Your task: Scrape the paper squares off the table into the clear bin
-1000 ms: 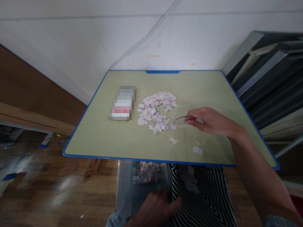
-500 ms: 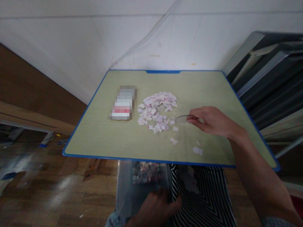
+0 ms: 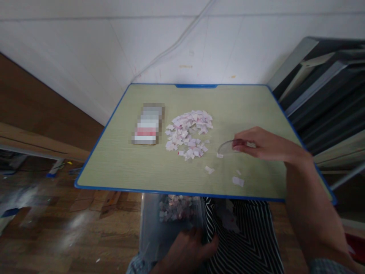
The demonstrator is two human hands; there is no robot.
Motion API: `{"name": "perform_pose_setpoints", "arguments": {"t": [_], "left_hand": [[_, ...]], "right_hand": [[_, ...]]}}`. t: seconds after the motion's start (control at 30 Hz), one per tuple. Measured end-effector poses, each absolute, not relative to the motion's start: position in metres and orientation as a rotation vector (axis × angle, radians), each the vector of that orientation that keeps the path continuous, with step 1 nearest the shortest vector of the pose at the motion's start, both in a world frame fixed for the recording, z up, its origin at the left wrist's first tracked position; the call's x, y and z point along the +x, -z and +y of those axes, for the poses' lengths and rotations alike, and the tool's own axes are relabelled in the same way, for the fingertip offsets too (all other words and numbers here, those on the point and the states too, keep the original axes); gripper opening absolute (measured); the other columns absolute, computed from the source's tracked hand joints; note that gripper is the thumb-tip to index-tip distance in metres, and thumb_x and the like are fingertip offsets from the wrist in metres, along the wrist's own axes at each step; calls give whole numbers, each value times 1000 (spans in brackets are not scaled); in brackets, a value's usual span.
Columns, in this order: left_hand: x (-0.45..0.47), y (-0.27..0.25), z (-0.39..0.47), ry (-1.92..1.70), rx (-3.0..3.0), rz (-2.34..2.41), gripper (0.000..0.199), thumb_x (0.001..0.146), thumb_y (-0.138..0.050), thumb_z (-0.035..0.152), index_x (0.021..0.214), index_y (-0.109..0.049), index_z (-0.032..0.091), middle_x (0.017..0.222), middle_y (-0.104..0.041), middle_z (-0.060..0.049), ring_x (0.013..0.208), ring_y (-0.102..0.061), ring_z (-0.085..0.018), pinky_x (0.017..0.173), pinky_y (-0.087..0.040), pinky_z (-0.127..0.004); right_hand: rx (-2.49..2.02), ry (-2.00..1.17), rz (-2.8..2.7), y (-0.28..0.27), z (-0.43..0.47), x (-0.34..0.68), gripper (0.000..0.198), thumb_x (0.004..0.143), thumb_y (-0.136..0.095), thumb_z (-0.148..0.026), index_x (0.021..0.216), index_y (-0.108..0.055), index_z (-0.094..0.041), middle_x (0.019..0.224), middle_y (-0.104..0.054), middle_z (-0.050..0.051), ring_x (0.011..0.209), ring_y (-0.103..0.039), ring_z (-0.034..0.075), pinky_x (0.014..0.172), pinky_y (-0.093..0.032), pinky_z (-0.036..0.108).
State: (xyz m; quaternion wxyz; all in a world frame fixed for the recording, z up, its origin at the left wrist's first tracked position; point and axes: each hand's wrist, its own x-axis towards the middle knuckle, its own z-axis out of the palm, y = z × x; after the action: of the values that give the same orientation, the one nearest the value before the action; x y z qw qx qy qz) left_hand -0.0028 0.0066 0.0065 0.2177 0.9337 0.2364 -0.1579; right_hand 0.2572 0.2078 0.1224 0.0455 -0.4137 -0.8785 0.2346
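Observation:
In the head view, my right hand (image 3: 251, 144) pinches a thin see-through plate with a rounded edge (image 3: 225, 147) over the table's right half. Its curved edge is at a small paper scrap (image 3: 219, 155). Left of it lies a heap of small torn paper pieces (image 3: 191, 129), pale pink and white. Below the table's front edge, my left hand (image 3: 189, 245) grips the right rim of a clear plastic bin (image 3: 151, 228), fingers on the inside and thumb outside. Small scraps (image 3: 175, 208) lie in the bin's far part.
The small table (image 3: 114, 160) has a blue rim and stands against a white wall. A blurred-out flat object (image 3: 148, 123) lies left of the heap. Loose scraps (image 3: 238, 181) are near the front edge. Dark panels (image 3: 327, 87) lean at the right; striped cloth (image 3: 251, 232) is beside the bin.
My right hand has moved right with the see-through plate, away from the heap. One paper scrap has shifted right with the plate's edge. My left hand stays put.

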Motion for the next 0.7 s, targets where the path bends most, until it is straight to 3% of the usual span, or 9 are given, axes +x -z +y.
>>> {"name": "perform_pose_setpoints", "arguments": {"t": [0.17, 0.7], "left_hand": [[-2, -9, 10, 457, 2564, 636, 54, 93, -53, 14, 138, -23, 21, 99, -64, -10, 80, -64, -23, 61, -56, -32], [-1, -13, 11, 527, 2529, 625, 51, 97, -49, 15, 140, -22, 21, 102, -62, -11, 86, -64, -24, 64, -57, -34]], "right_hand": [[-1168, -989, -2721, -131, 204, 270, 24, 86, -48, -31, 68, -58, -18, 62, -61, 1, 59, -57, 14, 55, -39, 26], [-1019, -978, -2635, -118, 207, 241, 27, 91, -44, -33, 79, -62, -16, 71, -62, 3, 66, -56, 13, 62, -38, 26]]}}
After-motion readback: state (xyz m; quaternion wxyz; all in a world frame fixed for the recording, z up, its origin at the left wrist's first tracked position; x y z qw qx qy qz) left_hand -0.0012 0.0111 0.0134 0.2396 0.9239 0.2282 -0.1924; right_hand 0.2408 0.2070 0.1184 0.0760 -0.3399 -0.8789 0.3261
